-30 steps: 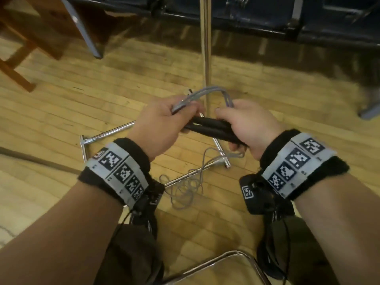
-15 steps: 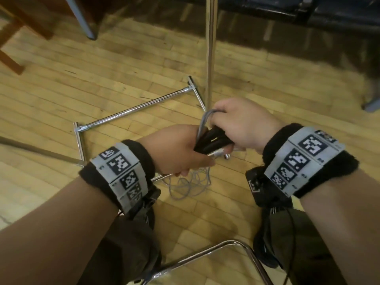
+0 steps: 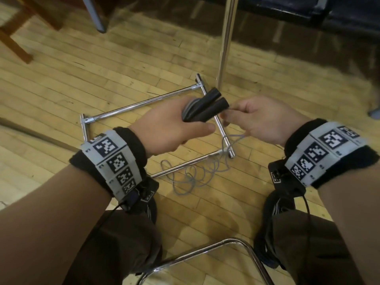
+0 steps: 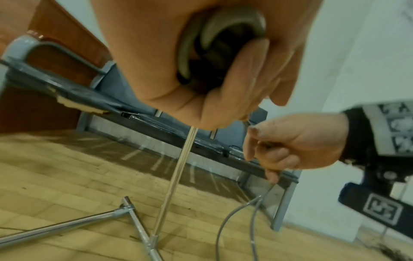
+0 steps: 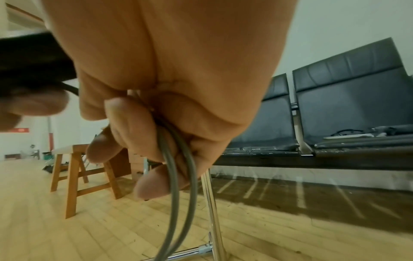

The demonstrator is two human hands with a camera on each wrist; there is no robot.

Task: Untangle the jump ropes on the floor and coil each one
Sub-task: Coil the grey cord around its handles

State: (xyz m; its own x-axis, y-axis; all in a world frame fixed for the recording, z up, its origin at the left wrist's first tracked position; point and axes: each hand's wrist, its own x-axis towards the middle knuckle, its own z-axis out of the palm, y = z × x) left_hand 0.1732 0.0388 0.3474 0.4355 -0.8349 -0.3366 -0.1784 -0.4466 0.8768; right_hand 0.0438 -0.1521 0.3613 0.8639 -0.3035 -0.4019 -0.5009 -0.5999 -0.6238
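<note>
Above the pale wooden plank floor [image 3: 61, 83], the left hand [image 3: 170, 128] gripped two black cylindrical jump-rope handles [image 3: 207, 108] with a few grey cord coils, while the right hand [image 3: 259, 120] curled round the thin grey cord [image 5: 176, 176] trailing to a loose tangle [image 3: 193, 175] beside the chrome tube frame [image 3: 144, 102].

Head view looks down from above; both close wrist views share the chrome stand [image 3: 225, 40].

My left hand [image 3: 170, 128] hides most of the coiled rope [image 3: 189, 108] in its palm; I can't count the turns. My right hand [image 3: 265, 120] covers where the cord [image 5: 176, 185] starts.
</note>
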